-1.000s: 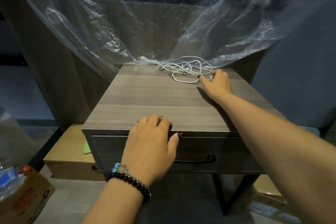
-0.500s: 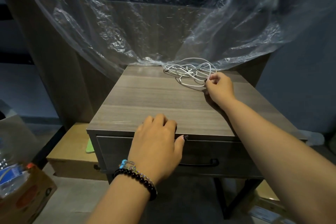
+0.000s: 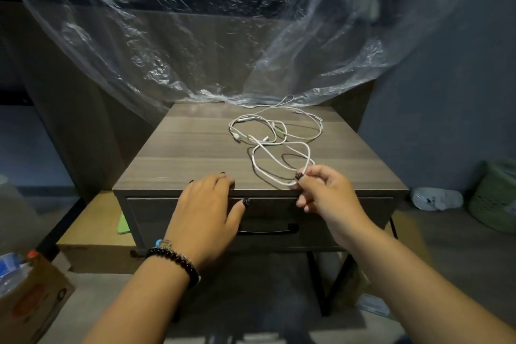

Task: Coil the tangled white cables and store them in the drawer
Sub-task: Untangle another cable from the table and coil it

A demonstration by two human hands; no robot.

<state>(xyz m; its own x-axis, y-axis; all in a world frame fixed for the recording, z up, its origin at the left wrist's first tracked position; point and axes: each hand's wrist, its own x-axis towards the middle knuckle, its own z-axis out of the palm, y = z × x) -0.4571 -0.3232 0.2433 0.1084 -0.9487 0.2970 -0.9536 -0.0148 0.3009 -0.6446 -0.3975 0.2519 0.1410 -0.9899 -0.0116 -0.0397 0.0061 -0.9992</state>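
Head view: the right hand point(image 3: 325, 193) pinches a loop of the white cables point(image 3: 275, 138) between thumb and forefinger at the front edge of the surface point(image 3: 181, 154), its other fingers loosely curled below. Half a second ago this hand was at the far right part of the surface, gripping the tangle where it lay bunched against the plastic sheet point(image 3: 195, 50). Now it has come back toward the person, and the cables are drawn out with it: one long loop runs from the pinch across the middle of the surface, while the rest of the tangle lies spread and looser behind, its far end reaching the sheet's hem.

The left hand point(image 3: 208, 211) rests flat and relaxed over the front edge of the surface, fingers on top and thumb hanging down over the drawer point(image 3: 156, 218) front, gripping nothing; it has kept the same place as before. A dark bead bracelet point(image 3: 174, 261) sits on that wrist. The drawer is closed, and its black handle point(image 3: 268, 229) shows between the two hands.
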